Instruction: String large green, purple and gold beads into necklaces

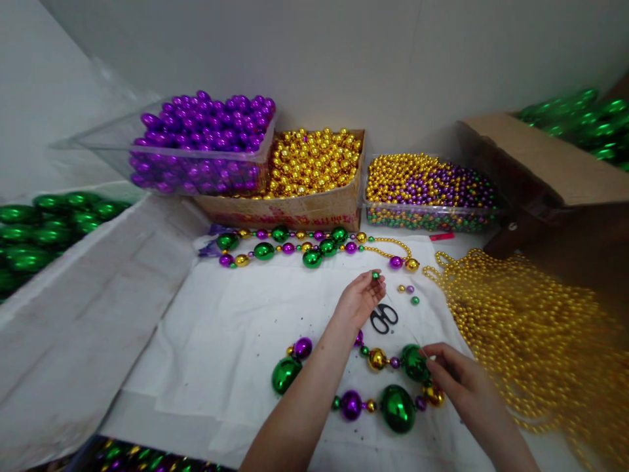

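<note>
My left hand [358, 300] is raised over the white cloth [236, 328], fingers pinched on a small green bead [376, 276]. My right hand [455, 373] is closed in a pinch near a thin string, touching the partly strung necklace [388, 393] of large green, purple and gold beads that lies in front of me. Black scissors [384, 317] lie between my hands. Three loose small beads [409, 292] sit just beyond the scissors. A finished bead necklace [304, 246] lies stretched across the far side of the cloth.
At the back stand a clear tub of purple beads [206, 137], a cardboard box of gold beads [314, 164] and a clear tub of mixed small beads [427, 190]. A heap of gold bead strands [525, 334] fills the right. Green beads [44, 229] lie left; a cardboard box [540, 157] stands right.
</note>
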The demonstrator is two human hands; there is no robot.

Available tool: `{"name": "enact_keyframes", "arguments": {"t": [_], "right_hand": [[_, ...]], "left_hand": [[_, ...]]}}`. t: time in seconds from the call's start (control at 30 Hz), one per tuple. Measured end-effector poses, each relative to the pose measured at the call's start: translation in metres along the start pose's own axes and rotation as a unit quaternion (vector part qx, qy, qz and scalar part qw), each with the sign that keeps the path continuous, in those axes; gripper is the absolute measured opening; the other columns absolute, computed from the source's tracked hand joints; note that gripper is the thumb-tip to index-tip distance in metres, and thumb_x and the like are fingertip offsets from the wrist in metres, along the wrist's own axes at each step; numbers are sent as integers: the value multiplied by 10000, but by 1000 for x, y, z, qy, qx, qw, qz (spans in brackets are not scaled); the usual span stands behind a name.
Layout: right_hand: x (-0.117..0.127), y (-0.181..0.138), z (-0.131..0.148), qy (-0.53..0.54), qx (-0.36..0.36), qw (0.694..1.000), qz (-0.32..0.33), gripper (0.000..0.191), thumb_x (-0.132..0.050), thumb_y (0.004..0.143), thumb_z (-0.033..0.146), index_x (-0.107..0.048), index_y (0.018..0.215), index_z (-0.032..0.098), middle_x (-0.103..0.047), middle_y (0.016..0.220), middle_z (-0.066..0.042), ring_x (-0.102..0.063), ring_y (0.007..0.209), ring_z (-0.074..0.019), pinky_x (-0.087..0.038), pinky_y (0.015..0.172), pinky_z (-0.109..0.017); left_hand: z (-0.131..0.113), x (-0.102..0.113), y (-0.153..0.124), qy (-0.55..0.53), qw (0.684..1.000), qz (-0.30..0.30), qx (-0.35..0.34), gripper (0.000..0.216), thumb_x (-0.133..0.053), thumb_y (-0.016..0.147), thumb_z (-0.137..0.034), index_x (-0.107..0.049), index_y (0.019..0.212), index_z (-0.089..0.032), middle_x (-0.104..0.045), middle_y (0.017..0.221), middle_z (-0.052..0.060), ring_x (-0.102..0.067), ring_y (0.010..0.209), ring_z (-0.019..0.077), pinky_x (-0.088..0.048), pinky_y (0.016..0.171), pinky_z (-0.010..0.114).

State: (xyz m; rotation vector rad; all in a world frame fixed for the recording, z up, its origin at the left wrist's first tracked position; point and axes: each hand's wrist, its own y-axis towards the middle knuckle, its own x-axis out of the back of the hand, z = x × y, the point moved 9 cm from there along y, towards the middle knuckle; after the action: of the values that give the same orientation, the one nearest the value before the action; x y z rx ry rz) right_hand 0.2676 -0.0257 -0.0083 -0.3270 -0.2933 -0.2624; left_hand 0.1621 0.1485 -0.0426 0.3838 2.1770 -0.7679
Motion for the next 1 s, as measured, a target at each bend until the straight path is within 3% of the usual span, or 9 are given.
{"name": "enact_keyframes", "arguments": {"t": [0.43,0.63,0.73,0.87,0.93,1.0], "right_hand": [[-1,6,5,12,13,1000,-10,288,-550,828,436,-653,907,180,-537,622,8,-486,567,-140,-347,495,-229],[3,46,9,32,47,993,-104,319,-591,776,473,-585,907,182,-521,598,15,-496,554,-153,-373,513,-247],[8,57,15,8,57,992,-114,285,-602,775,449,-595,907,196,-616,733,-25,-563,671,-185,-418,613,-281],[26,52,41,-50,123,978,-160,288,-547,826,414,-675,979,206,-652,1053,-82,-568,983,-247,-428,800,-351],[29,52,50,-8,138,979,-150,319,-549,832,404,-673,1054,213,-634,1137,-83,-552,1050,-252,-444,777,-338],[23,58,48,87,105,985,-104,322,-621,787,398,-681,1037,203,-657,1078,-83,-587,969,-242,-448,638,-278]], "left_hand": [[2,-4,-3,16,1000,22,-4,94,-606,810,-162,-644,881,-114,-640,809,62,-603,710,101,-476,702,230],[25,-29,-16,87,990,100,38,195,-698,733,-196,-642,907,-129,-654,873,62,-611,719,115,-474,723,258],[23,-36,-22,128,986,110,13,185,-710,731,-257,-644,848,-129,-667,945,78,-617,790,136,-461,778,281],[9,-43,-24,220,971,74,-53,171,-706,731,-287,-675,802,-135,-678,1021,83,-591,948,166,-410,861,281],[4,-55,-25,245,962,86,-85,160,-696,735,-280,-695,808,-137,-676,1048,81,-577,985,174,-390,888,281],[2,-69,-27,245,958,107,-107,146,-683,740,-272,-703,799,-140,-676,1051,79,-571,994,180,-389,891,283]]}}
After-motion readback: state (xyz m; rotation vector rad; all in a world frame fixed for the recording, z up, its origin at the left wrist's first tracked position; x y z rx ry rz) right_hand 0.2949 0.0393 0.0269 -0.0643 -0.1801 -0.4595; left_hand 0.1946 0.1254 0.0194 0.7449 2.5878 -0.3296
